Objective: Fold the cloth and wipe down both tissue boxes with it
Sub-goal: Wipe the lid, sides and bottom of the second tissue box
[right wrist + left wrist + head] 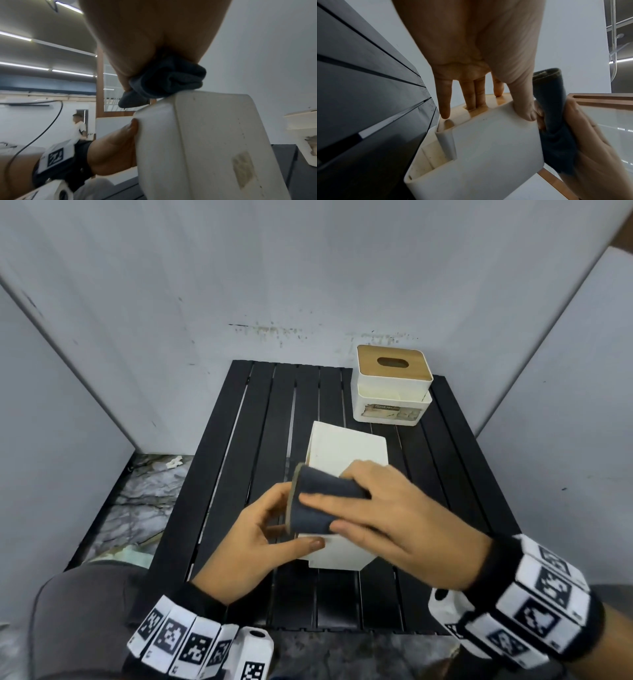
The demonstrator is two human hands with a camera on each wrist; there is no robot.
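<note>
Wrist bands w/ markers sit nearest. Left hand [253,537] grips near tissue box [346,453], tipped on its side on black slatted table [239,440]: thumb on 1 face, fingers curled into its wooden end. Right hand [387,508] holds folded dark cloth [322,501] on box top edge. Fold looks done; box 1 mid-wipe. Far tissue box [394,392], upright at back-right, prob. not yet wiped.

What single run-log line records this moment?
left hand: steadies near box | right hand: presses folded cloth on it | far box: untouched
</note>
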